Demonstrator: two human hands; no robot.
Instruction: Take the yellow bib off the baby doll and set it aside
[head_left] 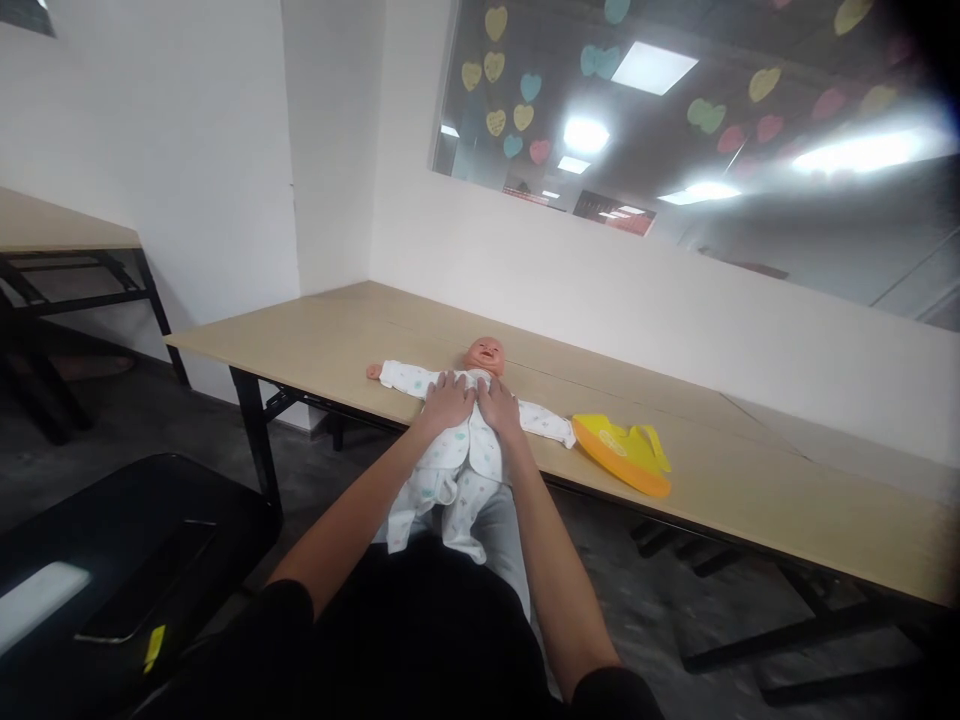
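Observation:
A baby doll (486,354) lies on its back at the table's front edge, head away from me and arms stretched sideways. It wears a white patterned jacket (450,447) and matching trousers (466,505), whose legs hang over the edge onto my lap. The jacket's front edges part toward the hem. My left hand (449,402) is on the doll's chest, fingers bent onto the jacket beside the front opening. Across from it, my right hand (498,407) holds the other side near the collar. Both sets of fingertips are small and partly hidden.
A yellow and orange bib (621,452) lies right of the doll's sleeve on the wooden table (315,335). At lower left, a black chair (217,490) bears a dark phone (150,582) and a white object (41,600). A wall and window stand behind the table.

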